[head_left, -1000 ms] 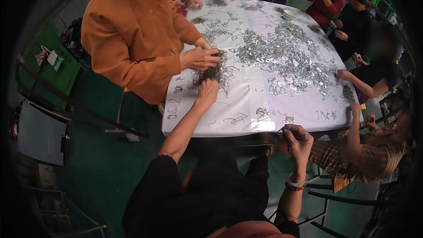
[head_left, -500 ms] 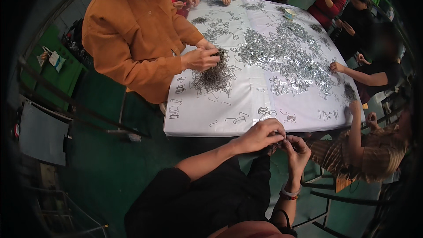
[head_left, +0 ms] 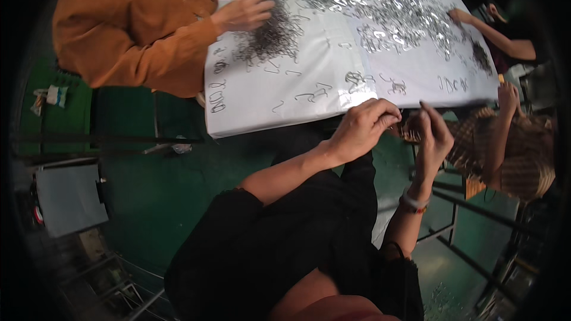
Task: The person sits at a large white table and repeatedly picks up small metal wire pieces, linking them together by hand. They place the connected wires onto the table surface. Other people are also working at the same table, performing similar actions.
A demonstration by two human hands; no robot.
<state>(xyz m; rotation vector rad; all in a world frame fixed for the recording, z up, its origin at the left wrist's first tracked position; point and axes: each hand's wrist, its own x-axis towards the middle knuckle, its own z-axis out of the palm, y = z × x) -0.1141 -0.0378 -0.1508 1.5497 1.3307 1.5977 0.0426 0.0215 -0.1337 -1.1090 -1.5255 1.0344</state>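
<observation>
Here | left hand (head_left: 360, 129) pinched, contents unclear | right hand (head_left: 434, 138) blurred, grip unclear | wire hooks (head_left: 380, 9) on table (head_left: 250, 107)

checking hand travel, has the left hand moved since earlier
Yes, the left hand moved right and back from the wire-hook pile to the table's near edge.

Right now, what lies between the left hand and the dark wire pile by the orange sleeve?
The head view shows a few bent wire pieces on the white tabletop between left hand and dark wire pile.
</observation>
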